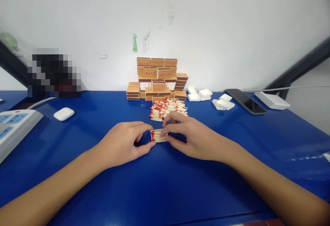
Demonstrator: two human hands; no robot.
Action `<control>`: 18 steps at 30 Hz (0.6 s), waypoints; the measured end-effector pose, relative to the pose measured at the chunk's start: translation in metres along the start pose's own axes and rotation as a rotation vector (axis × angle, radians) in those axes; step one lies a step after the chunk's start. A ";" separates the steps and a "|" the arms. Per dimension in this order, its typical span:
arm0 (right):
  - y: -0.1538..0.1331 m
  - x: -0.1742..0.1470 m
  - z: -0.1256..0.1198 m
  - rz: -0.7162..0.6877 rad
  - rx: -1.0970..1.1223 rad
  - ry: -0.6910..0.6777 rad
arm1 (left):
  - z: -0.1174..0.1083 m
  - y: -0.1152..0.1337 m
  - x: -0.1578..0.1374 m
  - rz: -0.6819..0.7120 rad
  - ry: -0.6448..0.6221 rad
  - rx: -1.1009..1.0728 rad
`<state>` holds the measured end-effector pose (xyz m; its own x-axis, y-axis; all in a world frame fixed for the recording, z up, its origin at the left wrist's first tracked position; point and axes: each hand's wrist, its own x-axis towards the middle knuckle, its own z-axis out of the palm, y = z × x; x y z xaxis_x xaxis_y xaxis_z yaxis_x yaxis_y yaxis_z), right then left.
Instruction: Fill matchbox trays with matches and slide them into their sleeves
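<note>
A small white matchbox tray [159, 141] lies on the blue table, filled with red-tipped matches [156, 135]. My left hand [123, 142] pinches the tray's left end between thumb and index finger. At the right end is my right hand [192, 135], its index fingertip on the matches inside and its thumb at the tray's near right corner. Part of the tray is hidden under these fingers. Just behind, a heap of loose matches [167, 109] is spread on the table, partly covered by my right hand's raised fingers.
Stacked matchboxes [157, 73] stand against the wall. White empty trays [199, 94] and more trays [223, 103] sit to their right, then a phone [244, 101] and a white device [272, 100]. A white earbud case [64, 114] and power strip [18, 126] are left.
</note>
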<state>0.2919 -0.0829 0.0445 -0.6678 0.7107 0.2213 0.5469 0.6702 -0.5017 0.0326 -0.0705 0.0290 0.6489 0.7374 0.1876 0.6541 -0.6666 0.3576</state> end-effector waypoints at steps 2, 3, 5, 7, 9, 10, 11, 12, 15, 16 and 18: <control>0.000 0.000 0.000 -0.010 0.005 -0.006 | -0.001 0.000 0.000 0.004 -0.004 0.003; -0.001 0.000 0.000 -0.015 0.004 -0.010 | -0.001 0.000 0.000 0.005 -0.004 0.003; -0.001 0.000 0.000 -0.015 -0.001 -0.008 | -0.001 0.001 0.000 0.005 -0.003 0.001; 0.000 0.000 0.000 -0.011 -0.002 0.004 | -0.002 0.001 0.000 0.001 -0.005 -0.005; 0.000 0.000 0.000 -0.011 -0.005 0.011 | -0.002 0.001 0.000 -0.007 -0.009 -0.014; 0.000 0.001 0.000 -0.015 -0.008 0.007 | -0.002 0.001 0.000 -0.011 -0.012 -0.017; -0.001 0.001 0.000 -0.019 -0.011 0.001 | -0.002 0.001 0.000 -0.012 -0.013 -0.018; -0.001 0.001 0.001 -0.020 -0.013 -0.005 | -0.001 0.001 0.000 -0.010 -0.013 -0.016; -0.001 0.001 0.001 -0.019 -0.007 0.004 | -0.001 0.001 0.000 0.005 -0.010 -0.004; 0.000 0.001 0.001 -0.021 -0.007 0.017 | -0.001 0.001 0.001 0.010 -0.009 0.000; 0.003 0.001 -0.001 -0.023 -0.026 0.061 | 0.000 0.000 0.000 0.017 -0.004 0.004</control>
<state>0.2934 -0.0795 0.0443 -0.6488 0.7064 0.2829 0.5455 0.6910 -0.4743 0.0330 -0.0704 0.0293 0.6615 0.7254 0.1902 0.6444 -0.6796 0.3506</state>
